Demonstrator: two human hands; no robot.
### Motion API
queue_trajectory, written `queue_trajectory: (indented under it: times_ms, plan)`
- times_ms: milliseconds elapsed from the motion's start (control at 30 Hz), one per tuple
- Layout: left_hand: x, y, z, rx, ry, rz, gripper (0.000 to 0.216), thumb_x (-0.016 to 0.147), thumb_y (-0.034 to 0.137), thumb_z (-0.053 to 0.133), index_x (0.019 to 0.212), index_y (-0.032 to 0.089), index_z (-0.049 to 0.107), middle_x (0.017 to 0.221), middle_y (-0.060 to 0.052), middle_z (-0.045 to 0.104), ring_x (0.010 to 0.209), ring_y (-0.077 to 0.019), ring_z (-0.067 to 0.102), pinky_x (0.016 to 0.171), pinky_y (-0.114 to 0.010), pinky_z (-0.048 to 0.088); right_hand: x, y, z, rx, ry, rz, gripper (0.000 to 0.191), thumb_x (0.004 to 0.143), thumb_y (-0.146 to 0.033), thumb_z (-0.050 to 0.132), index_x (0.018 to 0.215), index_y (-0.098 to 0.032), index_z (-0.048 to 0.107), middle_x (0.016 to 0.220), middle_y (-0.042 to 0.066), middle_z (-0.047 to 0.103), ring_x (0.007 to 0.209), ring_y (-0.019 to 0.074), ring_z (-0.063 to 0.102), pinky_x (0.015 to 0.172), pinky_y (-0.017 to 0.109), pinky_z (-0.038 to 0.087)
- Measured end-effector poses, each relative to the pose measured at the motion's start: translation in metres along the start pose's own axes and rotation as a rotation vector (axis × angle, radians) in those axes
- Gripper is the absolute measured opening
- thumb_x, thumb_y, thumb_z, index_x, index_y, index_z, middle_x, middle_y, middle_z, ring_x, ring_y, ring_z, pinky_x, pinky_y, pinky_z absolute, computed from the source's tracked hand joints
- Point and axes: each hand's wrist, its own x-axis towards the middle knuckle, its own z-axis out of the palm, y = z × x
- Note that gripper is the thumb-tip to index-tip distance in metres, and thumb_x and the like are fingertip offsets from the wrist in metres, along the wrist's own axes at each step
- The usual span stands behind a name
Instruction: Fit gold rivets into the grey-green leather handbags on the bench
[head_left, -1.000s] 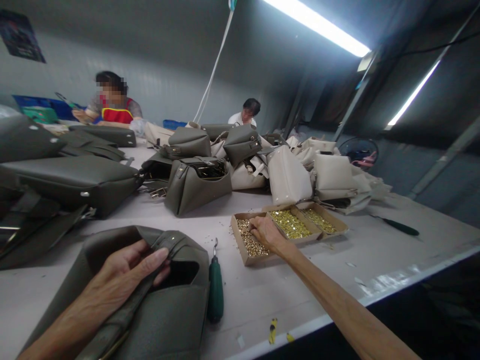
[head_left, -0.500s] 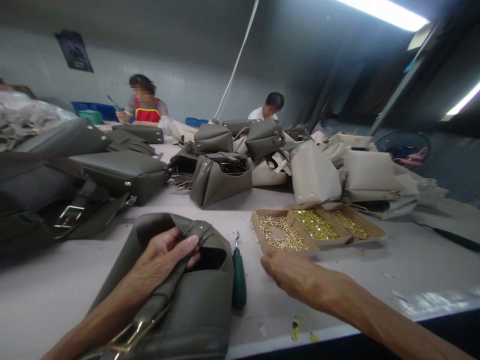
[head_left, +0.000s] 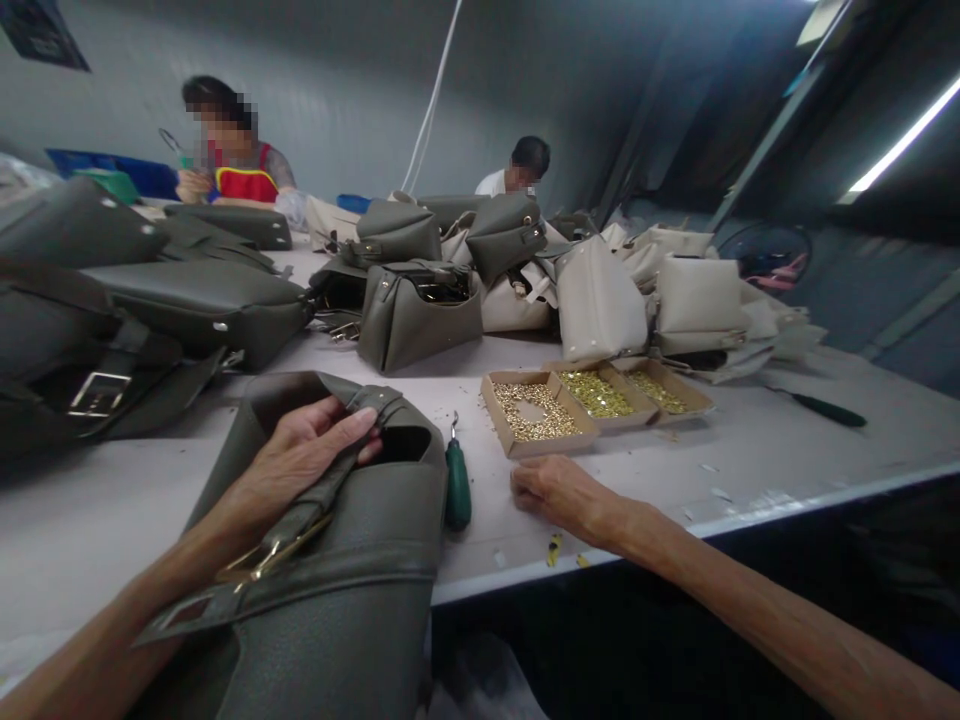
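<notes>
My left hand (head_left: 311, 447) is closed on the strap of a dark olive handbag (head_left: 360, 580), thumb on top near where the strap joins the bag's open mouth. A gold buckle (head_left: 277, 555) hangs on the strap below. My right hand (head_left: 555, 490) is closed, fingers pinched together, just in front of a small cardboard tray of gold studs (head_left: 510, 425). Whatever those fingers hold, if anything, is hidden. Between the bag and my right hand lies a hooked awl (head_left: 458, 485) with a green handle.
Two more trays (head_left: 637, 420) of yellow-gold metal pieces adjoin the first. Olive bags (head_left: 202, 300) and cream bags (head_left: 600, 300) are piled behind. Another green-handled tool (head_left: 829, 408) lies at right. Two people (head_left: 244, 170) sit across the table; its front edge (head_left: 495, 590) is close.
My view has tilted down and shifted right. My right hand has drawn back slightly from the stud tray toward me. My left hand keeps its hold on the strap.
</notes>
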Motion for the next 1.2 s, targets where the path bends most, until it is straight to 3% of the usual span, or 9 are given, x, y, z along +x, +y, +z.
queue_trajectory:
  times_ms: [167,267,400,500,667,767,933,1200]
  plan:
    - [-0.003,0.005,0.005,-0.089,-0.012,-0.005,0.060,0.057,0.056,0.081,0.089,0.012,0.057,0.077,-0.002,0.059,0.063,-0.0091,0.054,0.054,-0.013,0.044,-0.017,-0.002,0.013,0.038,0.104,0.024,0.009,0.088,-0.009,0.056,0.083,-0.013,0.063,0.085,0.007,0.062,0.074,0.0171,0.060,0.066,0.024,0.041]
    - [-0.001,0.004,0.006,-0.134,-0.038,0.048,0.059,0.060,0.055,0.081,0.091,0.011,0.056,0.076,-0.002,0.057,0.059,-0.0073,0.050,0.053,-0.014,0.041,-0.020,0.005,0.030,0.086,0.188,-0.006,0.017,0.085,-0.001,0.049,0.082,-0.013,0.061,0.083,0.006,0.061,0.070,0.0161,0.060,0.064,0.024,0.043]
    - [0.005,-0.001,0.004,-0.198,-0.090,0.121,0.055,0.062,0.054,0.079,0.088,0.011,0.055,0.066,0.001,0.051,0.053,-0.0064,0.044,0.048,-0.016,0.033,-0.017,0.014,0.040,0.168,0.314,-0.045,0.019,0.086,-0.006,0.044,0.075,-0.016,0.056,0.075,0.006,0.059,0.066,0.0177,0.059,0.061,0.027,0.044]
    - [0.008,-0.005,0.004,-0.232,-0.092,0.162,0.052,0.063,0.052,0.080,0.085,0.011,0.055,0.070,0.000,0.052,0.052,-0.0064,0.044,0.049,-0.017,0.033,-0.013,0.006,0.016,0.300,0.411,-0.080,0.016,0.087,-0.015,0.046,0.075,-0.017,0.056,0.073,0.005,0.060,0.066,0.0183,0.059,0.061,0.028,0.044]
    - [0.006,-0.008,0.007,-0.269,-0.124,0.186,0.049,0.067,0.049,0.078,0.088,0.011,0.057,0.071,0.000,0.051,0.053,-0.0061,0.042,0.047,-0.017,0.029,0.011,-0.033,-0.062,0.461,0.659,-0.206,0.013,0.088,-0.025,0.054,0.079,-0.020,0.063,0.074,0.001,0.063,0.069,0.0167,0.058,0.063,0.026,0.044]
    - [0.003,-0.008,0.010,-0.269,-0.135,0.200,0.044,0.071,0.047,0.076,0.090,0.011,0.058,0.071,0.000,0.050,0.053,-0.0061,0.040,0.048,-0.017,0.029,0.035,-0.056,-0.093,0.494,0.697,-0.322,0.010,0.087,-0.022,0.058,0.081,-0.020,0.065,0.077,0.001,0.063,0.069,0.0149,0.058,0.063,0.025,0.042]
    - [0.000,-0.008,0.013,-0.317,-0.152,0.217,0.044,0.071,0.048,0.076,0.090,0.012,0.059,0.072,-0.001,0.051,0.054,-0.0061,0.039,0.049,-0.017,0.028,0.066,-0.076,-0.102,0.487,0.650,-0.401,0.010,0.086,-0.014,0.061,0.077,-0.018,0.065,0.075,0.000,0.061,0.069,0.0132,0.057,0.063,0.023,0.040]
    - [0.002,-0.010,0.011,-0.352,-0.171,0.230,0.041,0.074,0.047,0.073,0.090,0.012,0.057,0.070,0.000,0.048,0.055,-0.0068,0.039,0.050,-0.018,0.028,0.081,-0.079,-0.097,0.456,0.614,-0.443,0.010,0.085,-0.013,0.062,0.077,-0.017,0.065,0.075,0.000,0.061,0.067,0.0127,0.056,0.062,0.022,0.040]
